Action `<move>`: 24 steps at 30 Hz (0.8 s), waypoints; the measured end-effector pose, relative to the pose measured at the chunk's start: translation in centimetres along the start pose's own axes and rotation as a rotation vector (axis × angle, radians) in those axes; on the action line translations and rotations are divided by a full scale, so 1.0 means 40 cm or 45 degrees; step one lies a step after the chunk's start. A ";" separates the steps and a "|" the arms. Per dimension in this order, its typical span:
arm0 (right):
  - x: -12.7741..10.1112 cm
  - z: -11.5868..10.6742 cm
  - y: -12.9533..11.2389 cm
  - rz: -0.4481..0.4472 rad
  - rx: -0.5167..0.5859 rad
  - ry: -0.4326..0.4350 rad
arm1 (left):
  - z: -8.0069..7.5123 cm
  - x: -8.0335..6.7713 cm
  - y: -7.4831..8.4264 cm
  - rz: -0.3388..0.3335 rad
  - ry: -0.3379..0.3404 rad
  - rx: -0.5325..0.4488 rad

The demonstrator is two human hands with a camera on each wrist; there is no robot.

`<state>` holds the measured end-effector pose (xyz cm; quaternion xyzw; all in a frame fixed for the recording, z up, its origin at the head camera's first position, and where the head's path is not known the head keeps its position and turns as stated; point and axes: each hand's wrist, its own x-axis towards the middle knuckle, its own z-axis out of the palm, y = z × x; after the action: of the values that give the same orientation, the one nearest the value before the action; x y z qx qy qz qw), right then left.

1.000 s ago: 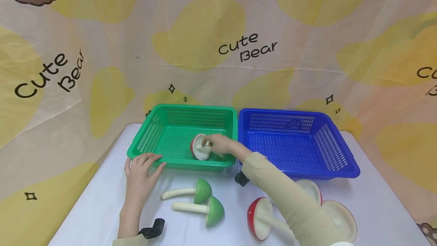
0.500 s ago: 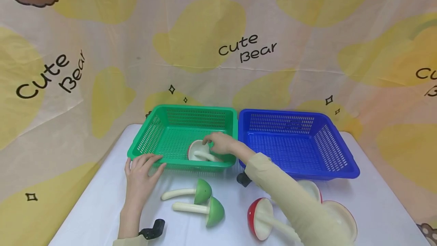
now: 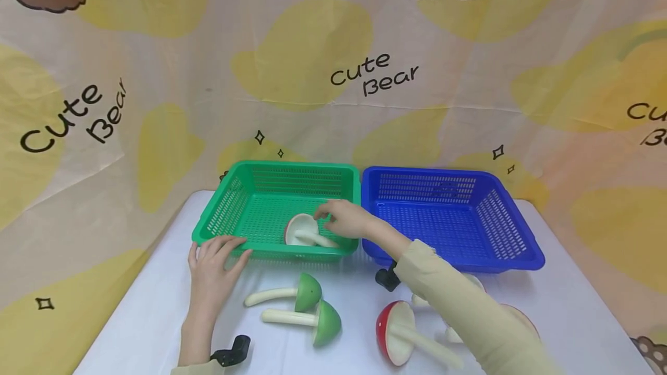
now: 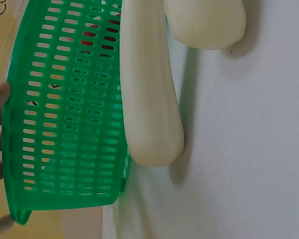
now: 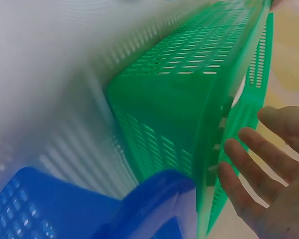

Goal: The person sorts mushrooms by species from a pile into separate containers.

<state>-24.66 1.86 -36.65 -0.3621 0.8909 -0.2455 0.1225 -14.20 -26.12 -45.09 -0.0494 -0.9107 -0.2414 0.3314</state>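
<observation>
A green basket [image 3: 281, 250] stands on the left with a red-rimmed toy mushroom [image 3: 300, 228] lying inside, its pale underside up. My right hand [image 3: 345, 219] hovers over that mushroom with loose fingers, holding nothing; the right wrist view shows its spread fingers [image 5: 251, 169] beside the basket rim. At the basket's front left corner, my left hand [image 3: 213, 268] rests its fingers on the rim. Two green-capped mushrooms, one farther [image 3: 308, 293] and one nearer [image 3: 327, 324], lie in front. Pale mushroom stems [image 4: 152, 99] fill part of the left wrist view.
A blue basket [image 3: 432, 171] stands against the green one's right side. In front of it lies a red-capped mushroom [image 3: 384, 331]. More mushrooms are partly hidden by the right sleeve [image 3: 464, 311]. A printed cloth [image 3: 297, 51] hangs behind the white table [image 3: 167, 282].
My right hand has let go of the red-rimmed mushroom, which dropped onto the green basket's floor. The hand has since drawn slightly to the right. My left hand has stayed in place.
</observation>
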 end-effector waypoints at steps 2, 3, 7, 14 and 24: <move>-0.016 -0.004 -0.004 -0.014 -0.025 0.026 | 0.000 0.000 0.000 -0.002 -0.004 -0.003; -0.023 -0.006 -0.006 -0.022 -0.031 0.038 | 0.000 -0.001 0.000 -0.004 -0.007 -0.003; -0.057 -0.014 -0.015 -0.032 -0.041 0.096 | -0.002 0.000 0.000 -0.014 -0.017 -0.002; -0.123 -0.021 -0.030 0.015 0.012 0.172 | -0.001 0.001 -0.002 -0.004 -0.005 -0.012; -0.230 -0.014 -0.038 -0.039 0.008 0.315 | 0.003 0.002 -0.004 0.005 0.010 -0.023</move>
<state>-17.47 7.59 -35.01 -0.3424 0.8927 -0.2930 0.0091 -14.38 -26.20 -45.21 -0.0531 -0.9071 -0.2490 0.3351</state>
